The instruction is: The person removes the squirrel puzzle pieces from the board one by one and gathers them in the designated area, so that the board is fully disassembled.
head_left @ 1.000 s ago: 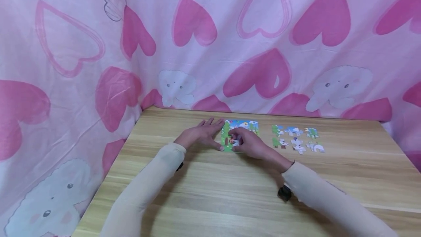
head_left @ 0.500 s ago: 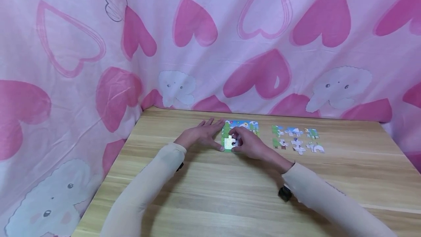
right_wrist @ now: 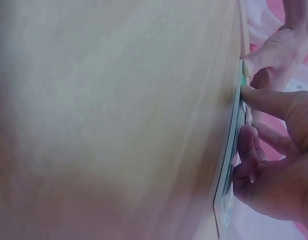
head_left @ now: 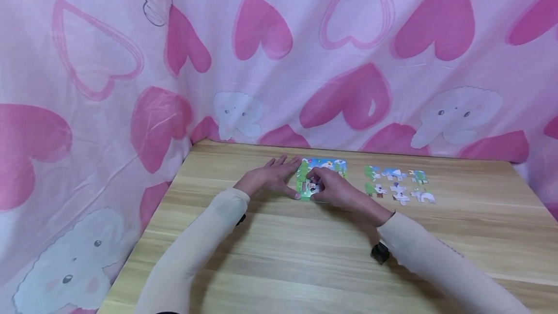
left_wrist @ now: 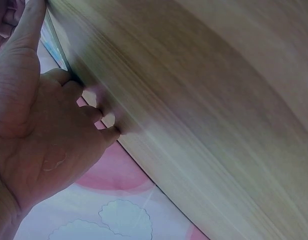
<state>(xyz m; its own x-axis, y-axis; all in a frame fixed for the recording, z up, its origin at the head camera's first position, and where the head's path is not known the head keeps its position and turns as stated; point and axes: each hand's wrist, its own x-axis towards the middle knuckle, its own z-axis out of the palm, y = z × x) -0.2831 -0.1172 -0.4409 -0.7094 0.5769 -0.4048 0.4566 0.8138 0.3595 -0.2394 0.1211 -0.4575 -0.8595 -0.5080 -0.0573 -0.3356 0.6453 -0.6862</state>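
Note:
A small jigsaw puzzle board [head_left: 328, 163], printed with trees, grass and blue sky, lies flat on the wooden table. My left hand [head_left: 274, 177] rests at its left side, fingers spread, with the thumb at the lower left corner. In the left wrist view, this hand [left_wrist: 54, 130] lies along the table with its palm showing. Over the board's lower part, my right hand [head_left: 333, 189] pinches a puzzle piece [head_left: 309, 187] between thumb and fingers, low in the picture. The right wrist view has the right thumb at the board's edge [right_wrist: 226, 155], with the other fingers bent over it.
Several loose puzzle pieces [head_left: 398, 192] lie in two rows right of the board. A pink curtain [head_left: 261, 76] with hearts hangs behind the table [head_left: 279, 256] and along its left side.
The puzzle piece under my right fingers caught bright glare half a second ago and now shows its printed picture, lying lower on the board. Both hands stay in nearly the same places.

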